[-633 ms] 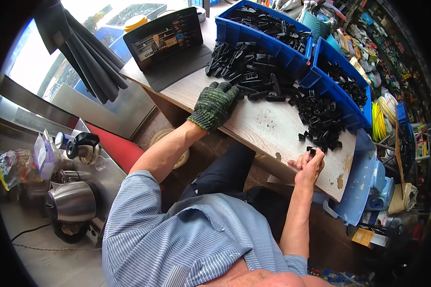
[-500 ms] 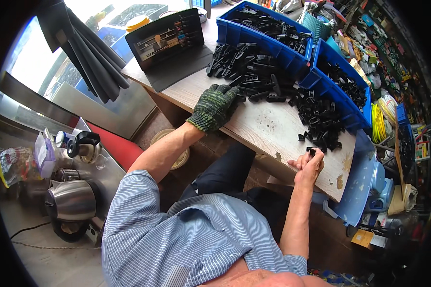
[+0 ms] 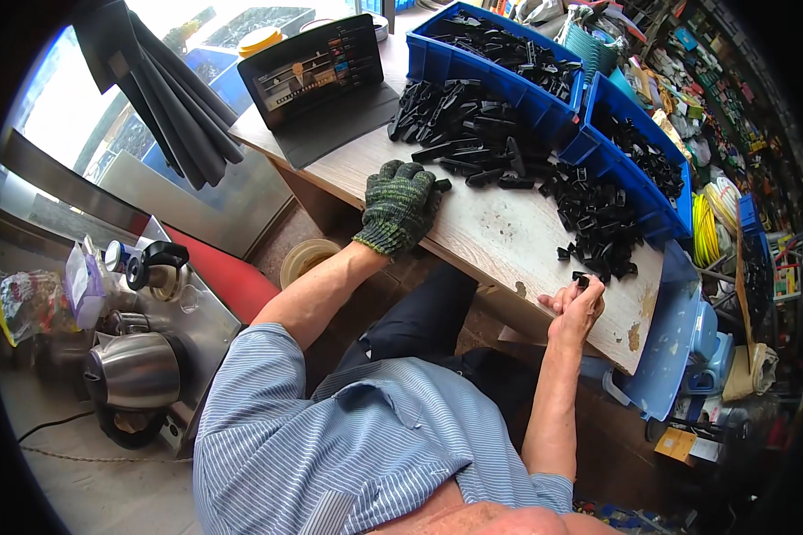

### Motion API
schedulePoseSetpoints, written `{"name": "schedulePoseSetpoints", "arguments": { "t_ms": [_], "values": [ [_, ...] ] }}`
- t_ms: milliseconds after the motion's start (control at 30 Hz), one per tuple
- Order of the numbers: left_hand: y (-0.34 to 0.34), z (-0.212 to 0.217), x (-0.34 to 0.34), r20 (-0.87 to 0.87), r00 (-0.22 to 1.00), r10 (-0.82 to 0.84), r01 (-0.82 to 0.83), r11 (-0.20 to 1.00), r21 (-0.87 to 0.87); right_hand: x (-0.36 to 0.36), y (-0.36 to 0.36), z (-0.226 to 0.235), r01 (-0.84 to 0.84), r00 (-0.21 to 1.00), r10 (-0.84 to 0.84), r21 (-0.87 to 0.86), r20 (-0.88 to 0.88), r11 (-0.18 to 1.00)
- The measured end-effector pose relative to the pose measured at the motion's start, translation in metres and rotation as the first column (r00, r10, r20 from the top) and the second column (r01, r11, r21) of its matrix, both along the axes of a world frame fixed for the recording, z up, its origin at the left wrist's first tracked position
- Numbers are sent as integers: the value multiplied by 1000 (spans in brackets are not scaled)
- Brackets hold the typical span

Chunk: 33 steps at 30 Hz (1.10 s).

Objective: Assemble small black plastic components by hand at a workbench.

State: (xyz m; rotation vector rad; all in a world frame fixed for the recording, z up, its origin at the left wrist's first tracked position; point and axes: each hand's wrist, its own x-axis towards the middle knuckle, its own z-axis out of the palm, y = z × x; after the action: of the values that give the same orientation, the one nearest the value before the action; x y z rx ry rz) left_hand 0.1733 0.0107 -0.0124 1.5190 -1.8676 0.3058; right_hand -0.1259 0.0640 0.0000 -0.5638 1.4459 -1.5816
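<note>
My left hand (image 3: 398, 207), in a dark green and black knitted glove, is closed at the table's near edge. From its right side pokes the end of a black plastic part (image 3: 442, 185); the rest is hidden beneath the fingers. Beyond it lies a heap of long black plastic parts (image 3: 473, 125). My bare right hand (image 3: 573, 305) rests near the table's right end, thumb and finger pinching a small black plastic piece (image 3: 582, 279). Just past that hand spreads a pile of smaller black pieces (image 3: 598, 223).
Blue bins (image 3: 544, 100) of black parts line the table's far side, with another blue bin (image 3: 638, 183) at right. A tablet (image 3: 317, 76) in a dark cover stands at the far left. A steel kettle (image 3: 138, 370) sits on the left counter. A light blue plastic chair (image 3: 665, 357) adjoins the right end.
My left hand has drawn back from the heap of long parts toward the near edge, carrying a black part. My right hand has hardly moved.
</note>
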Motion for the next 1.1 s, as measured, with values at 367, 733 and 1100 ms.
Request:
{"name": "schedulePoseSetpoints", "arguments": {
  "t_ms": [367,733,1100],
  "values": [
    [33,9,-98,-555,707,-439,576,813,91,4,3,1,132,991,-131,32,-21,991],
    [28,3,-166,-688,557,-465,759,621,195,-9,3,-17,141,974,-148,-52,-172,989],
    [32,-2,-182,-730,587,-350,684,697,216,-14,4,-31,47,865,-112,-143,-489,989]
  ]
}}
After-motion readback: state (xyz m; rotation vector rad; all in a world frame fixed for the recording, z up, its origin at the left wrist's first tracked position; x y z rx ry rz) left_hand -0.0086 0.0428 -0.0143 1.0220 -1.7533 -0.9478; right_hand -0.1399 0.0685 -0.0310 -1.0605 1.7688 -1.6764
